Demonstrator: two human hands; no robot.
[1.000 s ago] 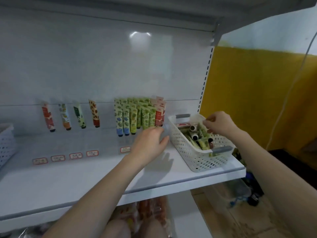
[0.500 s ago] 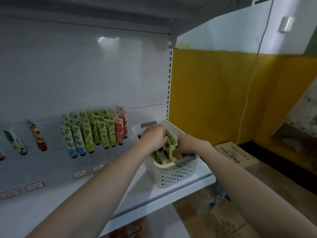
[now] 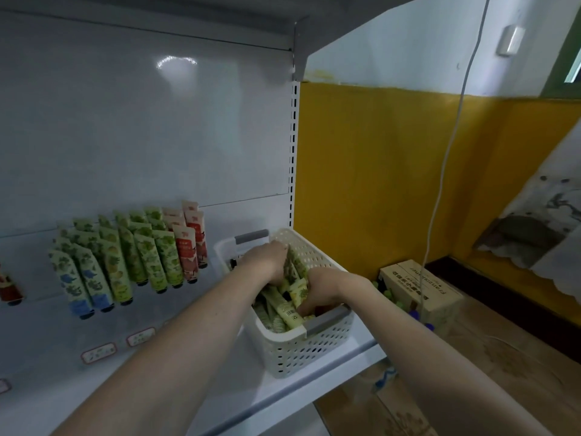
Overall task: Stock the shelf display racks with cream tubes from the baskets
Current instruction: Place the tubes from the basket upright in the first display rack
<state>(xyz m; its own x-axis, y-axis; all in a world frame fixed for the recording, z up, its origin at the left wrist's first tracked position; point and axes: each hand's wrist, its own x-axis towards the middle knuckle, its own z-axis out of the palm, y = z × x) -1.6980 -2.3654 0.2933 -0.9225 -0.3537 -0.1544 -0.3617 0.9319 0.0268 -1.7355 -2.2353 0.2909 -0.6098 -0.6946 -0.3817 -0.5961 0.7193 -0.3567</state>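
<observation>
A white perforated basket [image 3: 301,350] with grey handles stands at the right end of the white shelf [image 3: 301,391], filled with green and cream tubes [image 3: 284,313]. Both my hands are down inside it. My left hand [image 3: 267,261] has its fingers curled around upright green tubes at the far side. My right hand [image 3: 327,287] digs among the tubes at the near right, fingers curled around a cream tube. On the clear display rack [image 3: 132,259] at the left hang rows of green, blue-bottomed and red tubes.
Price labels [image 3: 99,352] line the rack's front. A red tube [image 3: 8,287] hangs at the far left edge. A cardboard box [image 3: 421,287] sits on the floor by the yellow wall, and a white cable [image 3: 440,184] hangs down to it.
My left hand left the shelf and went into the basket. My right hand moved from the basket's rim down among the tubes. The view has turned right.
</observation>
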